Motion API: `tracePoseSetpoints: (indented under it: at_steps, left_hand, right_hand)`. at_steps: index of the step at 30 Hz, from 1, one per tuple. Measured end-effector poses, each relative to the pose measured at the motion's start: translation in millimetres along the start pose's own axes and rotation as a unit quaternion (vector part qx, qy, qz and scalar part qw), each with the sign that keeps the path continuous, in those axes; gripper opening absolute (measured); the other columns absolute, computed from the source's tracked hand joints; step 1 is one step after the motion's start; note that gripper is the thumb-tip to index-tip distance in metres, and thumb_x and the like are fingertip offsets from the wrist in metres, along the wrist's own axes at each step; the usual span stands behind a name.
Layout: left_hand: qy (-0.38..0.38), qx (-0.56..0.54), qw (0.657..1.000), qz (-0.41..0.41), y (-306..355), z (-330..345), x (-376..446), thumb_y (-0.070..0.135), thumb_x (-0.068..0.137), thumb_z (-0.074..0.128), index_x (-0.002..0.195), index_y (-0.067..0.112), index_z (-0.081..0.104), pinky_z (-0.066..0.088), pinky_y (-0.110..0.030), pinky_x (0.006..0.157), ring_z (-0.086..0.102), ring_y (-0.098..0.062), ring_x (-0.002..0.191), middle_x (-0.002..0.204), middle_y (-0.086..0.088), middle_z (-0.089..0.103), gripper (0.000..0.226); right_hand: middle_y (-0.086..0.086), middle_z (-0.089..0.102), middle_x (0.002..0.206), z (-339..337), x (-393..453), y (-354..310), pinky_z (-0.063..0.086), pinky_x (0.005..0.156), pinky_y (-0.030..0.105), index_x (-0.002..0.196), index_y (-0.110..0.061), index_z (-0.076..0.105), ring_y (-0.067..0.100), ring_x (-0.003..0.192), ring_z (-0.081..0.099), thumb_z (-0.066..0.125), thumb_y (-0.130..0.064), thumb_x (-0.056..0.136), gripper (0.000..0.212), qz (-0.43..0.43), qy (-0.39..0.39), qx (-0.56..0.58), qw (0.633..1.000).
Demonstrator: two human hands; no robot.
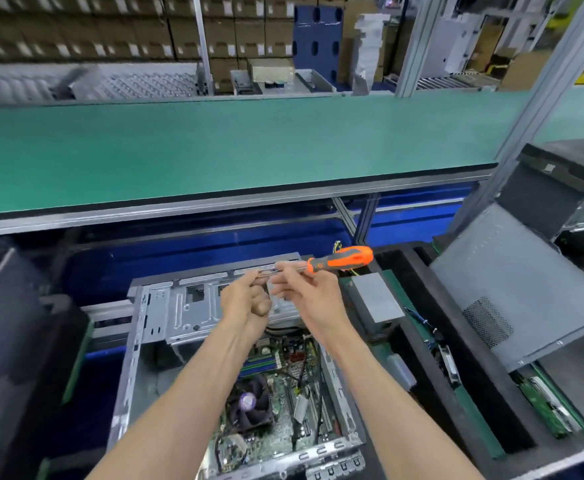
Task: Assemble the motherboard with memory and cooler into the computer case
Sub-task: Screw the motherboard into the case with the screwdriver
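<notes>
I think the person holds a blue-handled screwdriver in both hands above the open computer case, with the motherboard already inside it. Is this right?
Not quite: the handle is orange and grey, not blue. The head view shows the orange-and-grey-handled screwdriver held between the left hand and the right hand, above the open grey metal computer case, with the green motherboard already inside it.

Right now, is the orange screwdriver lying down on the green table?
No, the orange screwdriver is held up in the air by the right hand above the computer case, not on the green table.
</notes>
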State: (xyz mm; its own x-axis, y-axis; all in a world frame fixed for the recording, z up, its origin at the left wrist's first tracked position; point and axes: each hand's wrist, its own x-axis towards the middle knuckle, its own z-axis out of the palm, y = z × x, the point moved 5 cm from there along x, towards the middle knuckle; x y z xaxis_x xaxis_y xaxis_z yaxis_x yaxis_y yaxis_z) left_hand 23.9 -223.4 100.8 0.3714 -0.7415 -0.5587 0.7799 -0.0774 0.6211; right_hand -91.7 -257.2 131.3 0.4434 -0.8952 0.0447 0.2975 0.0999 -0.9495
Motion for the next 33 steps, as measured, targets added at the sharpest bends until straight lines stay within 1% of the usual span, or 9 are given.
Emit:
tracePoseSetpoints:
  at_steps: [3, 7, 11, 17, 20, 22, 24, 28, 33]
  left_hand:
    - [-0.031, -0.027, 0.999, -0.018, -2, -1, -6, 0.017, 0.104, 0.047, 0.078, 0.005, 0.055, 0.013, -0.017, 0.026, 0.017, -0.004, 0.027, 0.044, 0.003, 0.032, 0.03]
    - [-0.016, -0.099, 0.995, -0.006, 10, -16, -7, 0.022, 0.106, 0.043, 0.087, 0.005, 0.058, 0.013, -0.017, 0.028, 0.016, -0.004, 0.029, 0.041, 0.009, 0.022, 0.03]
    - [0.018, -0.126, 0.992, -0.012, 10, -37, -4, 0.023, 0.107, 0.041, 0.086, 0.003, 0.058, 0.014, -0.018, 0.028, 0.016, -0.005, 0.029, 0.04, 0.008, 0.022, 0.034]
    - [-0.065, -0.035, 0.995, -0.061, -13, -40, -11, 0.037, 0.105, 0.044, 0.085, -0.004, 0.067, 0.014, -0.018, 0.028, 0.018, -0.004, 0.032, 0.045, 0.008, 0.023, 0.052]
    - [-0.096, -0.117, 0.984, -0.097, -16, -66, -13, 0.036, 0.105, 0.041, 0.097, -0.005, 0.06, 0.024, -0.018, 0.03, 0.025, -0.005, 0.036, 0.052, 0.007, 0.028, 0.046]
    - [-0.108, -0.164, 0.976, -0.096, -18, -81, -16, 0.031, 0.104, 0.043, 0.114, -0.01, 0.057, 0.043, -0.021, 0.042, 0.04, -0.008, 0.046, 0.062, 0.002, 0.04, 0.044]
    - [-0.128, -0.168, 0.975, -0.07, -18, -88, -18, 0.022, 0.102, 0.045, 0.119, -0.015, 0.058, 0.059, -0.036, 0.071, 0.063, -0.019, 0.065, 0.078, -0.011, 0.063, 0.043]
    - [-0.169, -0.172, 0.968, -0.073, -19, -95, -26, -0.003, 0.09, 0.034, 0.12, -0.016, 0.062, 0.047, -0.05, 0.107, 0.061, -0.039, 0.121, 0.133, -0.031, 0.057, 0.042]
    - [-0.195, -0.2, 0.957, -0.081, -17, -103, -28, -0.017, 0.075, 0.017, 0.136, -0.016, 0.046, 0.026, -0.05, 0.119, 0.04, -0.044, 0.139, 0.15, -0.031, 0.039, 0.067]
  right_hand:
    - [0.003, 0.066, 0.069, 14, 6, 1, 0.045, 0.062, 0.026, 0.087, -0.004, 0.073, 0.011, 0.062, 0.058, 0.05, -0.016, 0.103, 0.03, -0.056, 0.054, -0.205, 0.976]
    - [0.0, 0.066, 0.067, 14, 3, -7, 0.043, 0.059, 0.022, 0.079, -0.016, 0.067, 0.007, 0.06, 0.056, 0.044, -0.03, 0.105, 0.038, -0.086, 0.116, -0.204, 0.968]
    - [-0.003, 0.062, 0.064, 18, 5, -12, 0.042, 0.059, 0.024, 0.077, -0.012, 0.063, 0.008, 0.058, 0.053, 0.048, -0.025, 0.103, 0.033, -0.082, 0.098, -0.219, 0.967]
    - [0.007, 0.063, 0.061, 23, -2, -12, 0.047, 0.059, 0.029, 0.074, -0.005, 0.066, 0.02, 0.058, 0.059, 0.049, -0.014, 0.102, 0.033, -0.098, 0.091, -0.272, 0.953]
    - [0.008, 0.063, 0.063, 20, -2, -27, 0.046, 0.059, 0.027, 0.074, -0.007, 0.067, 0.011, 0.055, 0.056, 0.049, -0.013, 0.103, 0.034, -0.122, 0.081, -0.269, 0.952]
    - [0.008, 0.061, 0.061, 23, -6, -31, 0.044, 0.059, 0.027, 0.074, -0.006, 0.066, 0.011, 0.053, 0.054, 0.049, -0.011, 0.103, 0.034, -0.14, 0.071, -0.269, 0.95]
    - [0.005, 0.061, 0.058, 27, -10, -33, 0.043, 0.057, 0.023, 0.073, -0.007, 0.066, 0.008, 0.051, 0.053, 0.049, -0.01, 0.103, 0.034, -0.16, 0.064, -0.271, 0.947]
    - [0.001, 0.06, 0.055, 35, -14, -25, 0.041, 0.056, 0.014, 0.071, -0.005, 0.067, 0.006, 0.049, 0.056, 0.051, -0.009, 0.102, 0.035, -0.162, 0.042, -0.295, 0.941]
    - [0.004, 0.061, 0.054, 47, -18, -10, 0.046, 0.053, 0.032, 0.07, -0.009, 0.067, 0.016, 0.05, 0.057, 0.052, -0.011, 0.1, 0.033, -0.153, 0.017, -0.327, 0.933]
